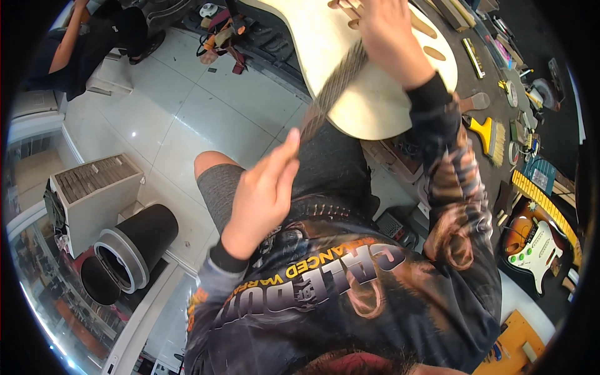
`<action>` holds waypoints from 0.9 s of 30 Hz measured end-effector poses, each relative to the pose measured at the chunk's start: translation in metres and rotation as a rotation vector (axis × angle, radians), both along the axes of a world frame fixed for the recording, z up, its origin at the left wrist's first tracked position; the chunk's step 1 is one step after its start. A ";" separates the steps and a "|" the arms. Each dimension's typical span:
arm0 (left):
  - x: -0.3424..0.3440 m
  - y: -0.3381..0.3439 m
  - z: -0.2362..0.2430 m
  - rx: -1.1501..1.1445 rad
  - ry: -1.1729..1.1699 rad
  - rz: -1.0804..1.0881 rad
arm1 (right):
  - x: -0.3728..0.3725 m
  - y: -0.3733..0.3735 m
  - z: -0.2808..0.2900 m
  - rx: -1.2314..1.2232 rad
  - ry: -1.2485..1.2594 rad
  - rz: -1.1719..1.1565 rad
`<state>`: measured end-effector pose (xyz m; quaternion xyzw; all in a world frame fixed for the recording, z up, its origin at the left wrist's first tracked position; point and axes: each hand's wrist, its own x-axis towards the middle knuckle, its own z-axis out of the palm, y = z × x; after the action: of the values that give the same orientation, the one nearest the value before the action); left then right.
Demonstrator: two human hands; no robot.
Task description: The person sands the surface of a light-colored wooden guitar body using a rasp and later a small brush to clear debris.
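A pale unfinished wooden guitar body [369,94] lies ahead of me with routed cavities on top. A long grey strip of abrasive [334,87] runs across its lower left edge, pulled taut between both hands. My left hand [262,194] pinches the strip's lower end above my knee. My right hand [390,37] grips the upper end over the guitar body. Both forearms wear dark printed sleeves.
A dark workbench [500,69] at the right carries a yellow-handled brush [487,134], rulers and several small tools. A small sunburst guitar model [531,247] lies lower right. On the white tiled floor stand a black cylinder [134,247] and a white box [94,194]. Another person [87,37] sits top left.
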<state>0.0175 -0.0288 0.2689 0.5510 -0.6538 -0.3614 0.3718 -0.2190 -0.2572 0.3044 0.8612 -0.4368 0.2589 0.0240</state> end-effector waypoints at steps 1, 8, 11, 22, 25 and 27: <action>0.002 0.015 -0.009 -0.026 -0.001 -0.025 | 0.001 0.020 0.001 0.009 0.014 -0.010; -0.008 -0.010 0.008 0.041 0.005 -0.006 | -0.012 -0.005 0.005 -0.154 0.041 -0.057; -0.013 -0.024 0.002 0.022 0.032 0.008 | -0.015 -0.032 -0.010 -0.127 0.042 -0.080; -0.013 -0.017 0.003 0.060 0.031 0.013 | -0.009 -0.034 -0.011 -0.137 0.004 -0.032; -0.003 0.008 -0.007 0.047 0.056 0.051 | 0.010 0.000 -0.001 0.152 -0.117 0.024; 0.003 0.040 -0.016 -0.047 -0.014 -0.012 | 0.007 0.043 0.002 0.093 -0.010 0.005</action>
<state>0.0201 0.0115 0.2526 0.5409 -0.6680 -0.3442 0.3779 -0.2119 -0.2144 0.3065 0.8612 -0.4462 0.2426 -0.0190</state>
